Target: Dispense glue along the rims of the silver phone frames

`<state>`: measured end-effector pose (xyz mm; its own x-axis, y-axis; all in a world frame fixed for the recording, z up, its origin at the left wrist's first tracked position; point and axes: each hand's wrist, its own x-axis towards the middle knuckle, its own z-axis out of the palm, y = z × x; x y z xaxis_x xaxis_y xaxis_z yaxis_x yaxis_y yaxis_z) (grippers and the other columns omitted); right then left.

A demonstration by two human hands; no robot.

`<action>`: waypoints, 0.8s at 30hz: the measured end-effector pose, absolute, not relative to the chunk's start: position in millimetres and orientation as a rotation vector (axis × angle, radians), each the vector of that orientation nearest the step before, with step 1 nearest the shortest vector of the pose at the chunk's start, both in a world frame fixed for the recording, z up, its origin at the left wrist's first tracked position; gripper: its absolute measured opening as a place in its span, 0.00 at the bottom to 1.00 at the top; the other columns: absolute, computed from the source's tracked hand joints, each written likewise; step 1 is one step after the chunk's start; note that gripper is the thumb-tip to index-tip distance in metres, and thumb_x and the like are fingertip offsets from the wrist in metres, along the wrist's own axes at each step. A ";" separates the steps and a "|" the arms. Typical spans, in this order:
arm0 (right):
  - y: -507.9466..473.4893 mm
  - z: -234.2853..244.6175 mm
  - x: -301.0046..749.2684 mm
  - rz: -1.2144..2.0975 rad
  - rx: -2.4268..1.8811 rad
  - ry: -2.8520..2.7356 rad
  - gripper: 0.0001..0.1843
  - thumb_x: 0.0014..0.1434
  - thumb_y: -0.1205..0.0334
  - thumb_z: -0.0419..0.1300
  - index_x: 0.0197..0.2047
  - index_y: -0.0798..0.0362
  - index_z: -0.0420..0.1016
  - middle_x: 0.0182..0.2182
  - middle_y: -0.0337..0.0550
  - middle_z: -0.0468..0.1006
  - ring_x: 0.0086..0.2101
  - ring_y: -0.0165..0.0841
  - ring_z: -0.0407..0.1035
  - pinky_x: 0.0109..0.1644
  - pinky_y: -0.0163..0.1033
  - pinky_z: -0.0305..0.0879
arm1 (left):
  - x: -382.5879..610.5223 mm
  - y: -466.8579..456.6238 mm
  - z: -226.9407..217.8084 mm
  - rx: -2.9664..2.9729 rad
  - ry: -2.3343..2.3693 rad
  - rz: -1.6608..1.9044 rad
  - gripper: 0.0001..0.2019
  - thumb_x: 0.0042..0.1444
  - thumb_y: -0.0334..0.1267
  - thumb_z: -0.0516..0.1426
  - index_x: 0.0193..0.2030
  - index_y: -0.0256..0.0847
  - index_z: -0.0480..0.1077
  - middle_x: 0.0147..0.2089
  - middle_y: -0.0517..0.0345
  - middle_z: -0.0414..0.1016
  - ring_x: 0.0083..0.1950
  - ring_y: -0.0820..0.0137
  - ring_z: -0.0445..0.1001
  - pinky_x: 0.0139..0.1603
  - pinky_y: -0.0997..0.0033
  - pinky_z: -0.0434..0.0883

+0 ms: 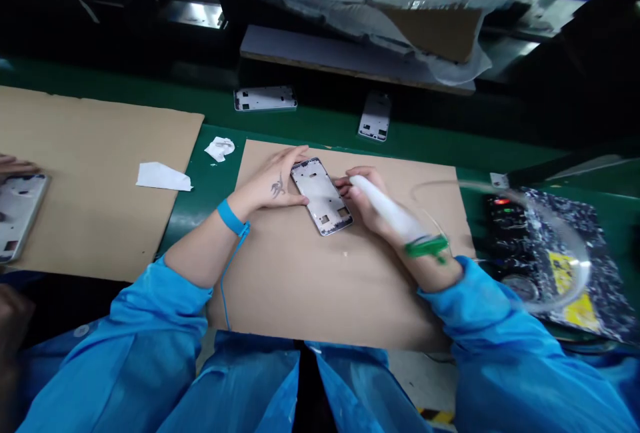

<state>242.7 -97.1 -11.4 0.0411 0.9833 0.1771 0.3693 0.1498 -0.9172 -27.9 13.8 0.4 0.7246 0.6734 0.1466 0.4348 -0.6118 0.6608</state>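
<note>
A silver phone frame (pixel 321 194) lies flat on a brown cardboard sheet (pixel 320 286) in front of me. My left hand (pixel 273 183) rests on the cardboard with its fingers stretched flat against the frame's left edge, steadying it. A blue strap circles that wrist. My right hand (pixel 367 203) is closed round a white pen-shaped tool (pixel 387 210) with a green fitting and a clear tube at its rear. The tool's tip sits at the frame's right edge.
Two more phone frames (pixel 265 98) (pixel 375 116) lie on the green belt (pixel 440 143) behind. White paper scraps (pixel 163 176) lie at left. Another person's hand and a frame (pixel 17 210) are at far left. A dark device (pixel 505 220) with a red light stands at right.
</note>
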 end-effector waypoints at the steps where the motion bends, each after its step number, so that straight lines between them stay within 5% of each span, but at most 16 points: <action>1: -94.9 -13.2 244.5 0.910 -1.323 -1.387 0.36 0.65 0.19 0.62 0.57 0.40 0.70 0.47 0.49 0.90 0.43 0.48 0.86 0.51 0.57 0.84 | -29.5 15.8 0.2 2.326 0.796 0.493 0.63 0.51 0.54 0.78 0.86 0.40 0.51 0.81 0.33 0.71 0.86 0.37 0.61 0.87 0.32 0.60; 6: -89.9 -17.3 243.4 1.204 -1.151 -1.147 0.49 0.58 0.12 0.63 0.66 0.40 0.65 0.44 0.46 0.92 0.39 0.45 0.88 0.47 0.51 0.86 | -32.9 17.2 7.7 2.347 0.714 0.426 0.60 0.55 0.53 0.75 0.87 0.42 0.50 0.81 0.37 0.71 0.89 0.38 0.55 0.89 0.32 0.55; 11: -88.4 -16.5 241.9 1.347 -1.082 -1.185 0.66 0.53 0.07 0.60 0.82 0.34 0.50 0.57 0.47 0.89 0.50 0.47 0.89 0.55 0.53 0.87 | -27.1 7.6 21.3 2.423 0.660 0.286 0.67 0.50 0.62 0.77 0.89 0.42 0.51 0.88 0.35 0.59 0.90 0.30 0.51 0.88 0.29 0.57; 13: -84.4 -19.4 243.7 1.259 -1.162 -1.219 0.64 0.58 0.04 0.49 0.84 0.34 0.49 0.55 0.47 0.89 0.49 0.46 0.89 0.53 0.52 0.87 | -24.4 1.8 25.5 2.458 0.642 0.255 0.65 0.51 0.62 0.77 0.88 0.44 0.52 0.82 0.37 0.69 0.84 0.33 0.64 0.83 0.33 0.65; 16: -79.0 -26.2 247.7 0.960 -1.327 -1.215 0.57 0.65 0.08 0.40 0.82 0.36 0.56 0.46 0.47 0.88 0.41 0.44 0.87 0.41 0.48 0.85 | -24.5 -5.8 31.2 2.552 0.857 0.245 0.56 0.52 0.68 0.76 0.79 0.39 0.67 0.65 0.37 0.84 0.68 0.35 0.80 0.71 0.39 0.76; 20: -85.1 -26.7 245.7 0.844 -1.339 -1.238 0.47 0.70 0.15 0.50 0.78 0.36 0.62 0.45 0.47 0.86 0.38 0.45 0.86 0.35 0.48 0.82 | -26.7 -13.9 35.9 2.573 1.254 0.123 0.48 0.54 0.79 0.70 0.66 0.39 0.75 0.46 0.43 0.87 0.49 0.39 0.86 0.53 0.45 0.80; 24: -101.3 -13.8 237.0 1.002 -1.214 -1.389 0.41 0.71 0.24 0.63 0.75 0.37 0.63 0.48 0.47 0.88 0.47 0.48 0.88 0.51 0.53 0.88 | -23.3 -15.0 31.7 2.433 1.322 0.223 0.50 0.60 0.80 0.65 0.73 0.40 0.70 0.40 0.50 0.84 0.44 0.46 0.86 0.49 0.49 0.80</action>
<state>237.0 -101.3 -13.8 -0.0012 0.9878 0.1559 0.1634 0.1540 -0.9745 -23.3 -15.0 31.7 0.5493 0.8350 -0.0333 0.7779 -0.4964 0.3854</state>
